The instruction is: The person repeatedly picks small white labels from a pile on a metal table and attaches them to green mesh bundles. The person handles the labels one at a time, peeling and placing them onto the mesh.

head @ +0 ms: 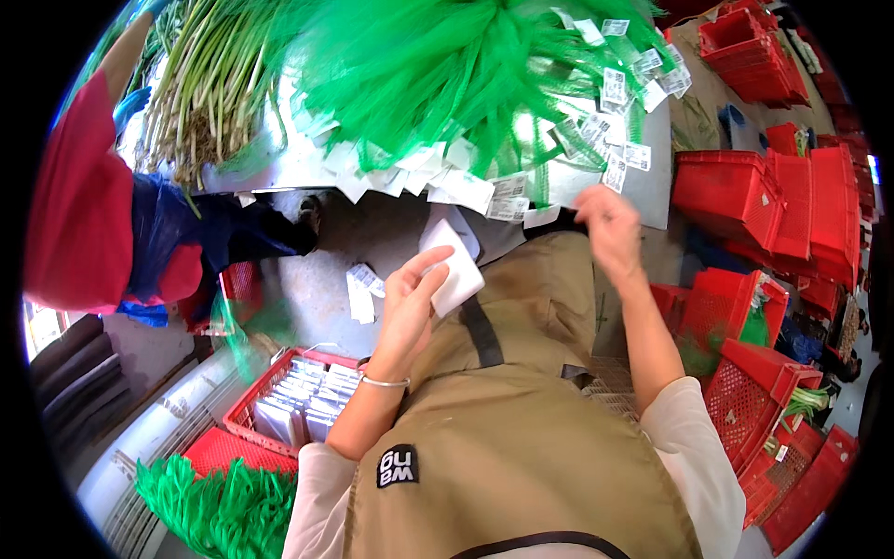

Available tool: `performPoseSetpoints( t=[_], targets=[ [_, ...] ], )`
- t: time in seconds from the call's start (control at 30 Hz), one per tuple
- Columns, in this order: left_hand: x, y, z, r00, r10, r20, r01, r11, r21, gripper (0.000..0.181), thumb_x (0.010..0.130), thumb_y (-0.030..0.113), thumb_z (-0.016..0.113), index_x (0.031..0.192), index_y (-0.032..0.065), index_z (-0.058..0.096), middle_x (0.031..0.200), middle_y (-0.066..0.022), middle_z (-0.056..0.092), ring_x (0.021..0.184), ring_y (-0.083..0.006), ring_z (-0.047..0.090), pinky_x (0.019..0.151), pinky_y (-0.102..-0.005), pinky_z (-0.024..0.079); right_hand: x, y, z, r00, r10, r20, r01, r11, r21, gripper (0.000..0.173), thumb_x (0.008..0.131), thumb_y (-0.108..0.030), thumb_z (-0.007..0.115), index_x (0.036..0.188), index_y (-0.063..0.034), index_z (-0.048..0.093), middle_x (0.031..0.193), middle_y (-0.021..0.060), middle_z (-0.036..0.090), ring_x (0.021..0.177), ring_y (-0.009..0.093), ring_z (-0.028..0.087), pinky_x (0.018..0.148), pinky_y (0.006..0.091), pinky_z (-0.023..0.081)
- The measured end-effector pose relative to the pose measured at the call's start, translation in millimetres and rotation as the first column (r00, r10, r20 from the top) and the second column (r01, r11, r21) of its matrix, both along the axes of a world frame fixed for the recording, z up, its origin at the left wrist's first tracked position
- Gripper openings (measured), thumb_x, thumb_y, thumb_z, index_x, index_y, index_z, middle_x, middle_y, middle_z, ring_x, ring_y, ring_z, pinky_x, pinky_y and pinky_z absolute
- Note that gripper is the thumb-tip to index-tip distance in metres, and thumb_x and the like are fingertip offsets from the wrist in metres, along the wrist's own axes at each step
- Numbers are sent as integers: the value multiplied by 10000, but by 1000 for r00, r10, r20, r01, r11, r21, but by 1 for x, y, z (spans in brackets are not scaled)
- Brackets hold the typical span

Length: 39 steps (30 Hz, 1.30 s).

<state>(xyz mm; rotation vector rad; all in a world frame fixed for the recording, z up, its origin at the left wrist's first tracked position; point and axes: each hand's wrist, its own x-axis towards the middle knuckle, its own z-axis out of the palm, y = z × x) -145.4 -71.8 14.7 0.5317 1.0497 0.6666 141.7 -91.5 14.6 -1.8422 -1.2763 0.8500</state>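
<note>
My left hand holds a small stack of blank white labels over my lap. My right hand, blurred, is at the table's front edge with its fingertips drawn together; whether anything is between them is unclear. Just above it hangs a printed label. A heap of green mesh net bags covers the metal table. Many bags end in white tags, several printed with codes, along the front and right edges.
Spring onions lie on the table's left, beside a person in a red garment. A red basket of label stacks stands lower left, near green netting. Red crates line the right. Loose labels hang below the table.
</note>
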Motion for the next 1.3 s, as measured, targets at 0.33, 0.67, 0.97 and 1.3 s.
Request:
performPoseSetpoints(
  t=[0.33,0.67,0.97,1.3],
  targets=[
    [9,0,-2,995,70,75,-67,996,-51,358,860,64,579,1173,-91,504,992,-126,624,854,-146,615,725,-266,507,-103,-39,8,858,235,-457,-249,968,32,183,790,-30,650,971,2,653,870,95,640,797,176,595,714,284,466],
    [40,-5,-40,993,38,114,-9,969,-248,371,868,73,553,1179,-115,475,1009,-141,605,868,-185,615,728,-297,514,-100,-67,-4,991,119,67,-130,973,191,188,742,-5,667,929,-23,655,945,84,582,872,242,552,741,327,447],
    [43,0,-83,978,-180,-108,153,964,-217,276,816,-11,504,1071,-75,588,945,-129,644,829,-184,615,735,-289,493,-25,-89,-50,186,-304,-934,336,913,-231,358,784,-69,635,1137,-69,577,1336,109,444,1220,216,413,947,374,374],
    [62,-9,-85,940,-338,-56,328,935,-133,254,856,88,571,1069,-43,613,956,-63,630,857,-121,560,770,-240,435,-33,-37,-70,944,-251,214,194,948,254,746,773,-16,637,1398,-21,228,1093,157,547,944,300,525,833,396,421]
  ],
)
